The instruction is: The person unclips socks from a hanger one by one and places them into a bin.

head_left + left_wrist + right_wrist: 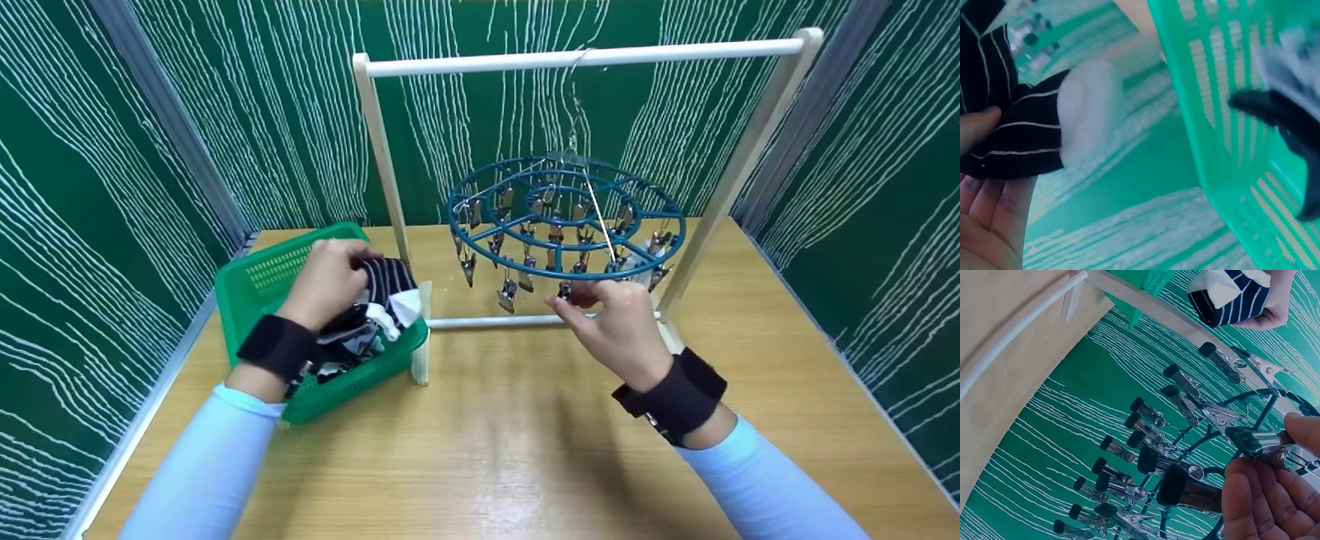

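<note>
My left hand (326, 283) pinches a black sock with thin white stripes and white ends (1027, 135), above the near right side of a green plastic basket (315, 411). More black, grey and white cloth (351, 346) lies inside the basket. Under the front rim of a round blue hanger (517, 264), my right hand (621, 324) grips a metal clip (1261, 441) between thumb and fingers. Several similar clips (1185, 486) with dark tips dangle from the hanger's rings.
The hanger hangs by a hook and chain (574, 112) from a white rod (480, 63) on a wooden stand (739, 172). A lower bar (495, 322) joins its feet above the wooden table (495, 450). Green panels with white streaks (300, 112) surround the table.
</note>
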`<action>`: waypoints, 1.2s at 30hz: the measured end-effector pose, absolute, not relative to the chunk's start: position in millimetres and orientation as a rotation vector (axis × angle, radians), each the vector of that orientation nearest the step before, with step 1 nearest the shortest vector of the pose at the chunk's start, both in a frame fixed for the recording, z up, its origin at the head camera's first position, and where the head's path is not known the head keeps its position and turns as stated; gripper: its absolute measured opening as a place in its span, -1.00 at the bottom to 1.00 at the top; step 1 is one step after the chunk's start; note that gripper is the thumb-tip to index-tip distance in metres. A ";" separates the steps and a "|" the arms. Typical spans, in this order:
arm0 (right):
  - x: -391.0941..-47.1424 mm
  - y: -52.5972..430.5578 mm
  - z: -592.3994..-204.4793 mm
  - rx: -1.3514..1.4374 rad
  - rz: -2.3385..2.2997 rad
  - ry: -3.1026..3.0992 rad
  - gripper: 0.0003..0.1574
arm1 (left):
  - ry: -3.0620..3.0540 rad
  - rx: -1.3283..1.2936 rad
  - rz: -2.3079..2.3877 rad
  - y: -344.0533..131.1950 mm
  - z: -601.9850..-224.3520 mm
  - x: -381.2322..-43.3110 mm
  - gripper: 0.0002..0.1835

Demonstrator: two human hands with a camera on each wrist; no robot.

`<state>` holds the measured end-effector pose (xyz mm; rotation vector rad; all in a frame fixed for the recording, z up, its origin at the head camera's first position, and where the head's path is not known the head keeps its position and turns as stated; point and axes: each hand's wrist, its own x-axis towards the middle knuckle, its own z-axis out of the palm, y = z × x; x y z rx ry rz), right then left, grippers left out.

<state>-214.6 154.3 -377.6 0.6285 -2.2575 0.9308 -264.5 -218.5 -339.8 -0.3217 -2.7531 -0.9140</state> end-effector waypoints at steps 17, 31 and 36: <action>-215.3 154.4 -380.9 0.623 0.936 -2.268 -0.79 | -2.908 -0.224 -0.573 -271.5 -356.3 -298.1 -0.57; -215.5 153.8 -380.2 0.633 0.961 -2.297 -0.78 | -3.204 -0.510 -0.069 -275.8 -404.0 -314.4 -0.55; -215.1 153.3 -379.8 0.633 0.983 -2.306 -0.75 | -3.355 -0.454 -0.026 -267.0 -409.3 -311.7 -0.77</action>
